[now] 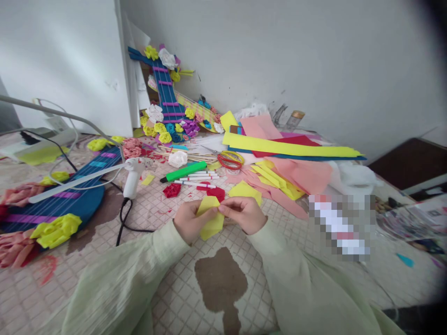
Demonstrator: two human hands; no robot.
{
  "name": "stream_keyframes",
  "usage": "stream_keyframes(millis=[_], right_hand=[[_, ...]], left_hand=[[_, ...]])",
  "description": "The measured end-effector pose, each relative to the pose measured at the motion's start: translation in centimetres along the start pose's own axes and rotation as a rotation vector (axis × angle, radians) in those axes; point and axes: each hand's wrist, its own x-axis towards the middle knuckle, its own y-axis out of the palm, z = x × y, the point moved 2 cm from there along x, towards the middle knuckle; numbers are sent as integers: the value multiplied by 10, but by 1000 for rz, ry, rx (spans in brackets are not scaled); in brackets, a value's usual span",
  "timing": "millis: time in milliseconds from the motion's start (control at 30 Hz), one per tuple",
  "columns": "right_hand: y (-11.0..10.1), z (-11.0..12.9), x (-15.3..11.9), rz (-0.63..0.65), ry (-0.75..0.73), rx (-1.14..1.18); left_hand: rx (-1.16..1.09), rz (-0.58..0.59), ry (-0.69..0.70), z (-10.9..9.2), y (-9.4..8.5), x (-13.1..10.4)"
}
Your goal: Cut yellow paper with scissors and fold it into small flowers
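Observation:
A small yellow paper piece [211, 224] is held up between my two hands near the middle of the view. My left hand [190, 220] grips its left side, thumb across the front. The fingertips of my right hand [246, 214] pinch at its upper right edge, touching the left thumb tip. Behind the hands, another yellow paper piece [245, 190] lies on the table, with a red crumpled paper [215, 193] beside it. White markers [199, 178] and a green marker [186, 171] lie just beyond.
Left stand a glue gun [130, 184] with a black cable and a blue paper guitar [87, 197] with paper flowers. Red-handled scissors [230, 161] and a long yellow strip [289, 146] lie farther back. Another decorated blue guitar [166, 93] leans on the wall. Pink sheets [300, 172] lie right.

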Motion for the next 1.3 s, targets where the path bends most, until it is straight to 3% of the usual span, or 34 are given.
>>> stream_keyframes(millis=[167, 300, 467, 667, 900, 1167, 1300], right_hand=[[0, 1, 0, 5, 33, 31], [-1, 2, 1, -11, 51, 57], [0, 3, 1, 24, 41, 89], [0, 1, 0, 31, 131, 150], [2, 5, -2, 32, 167, 169], [0, 3, 0, 29, 118, 131], [1, 1, 0, 26, 77, 111]], left_hand=[[-27, -8, -4, -4, 1, -1], [-64, -69, 92, -6, -1, -1], [-142, 3, 93, -5, 3, -1], [-41, -132, 227, -6, -1, -2], [152, -56, 400, -9, 0, -6], [6, -123, 300, -7, -1, -3], [-11, -81, 250, -5, -1, -1]])
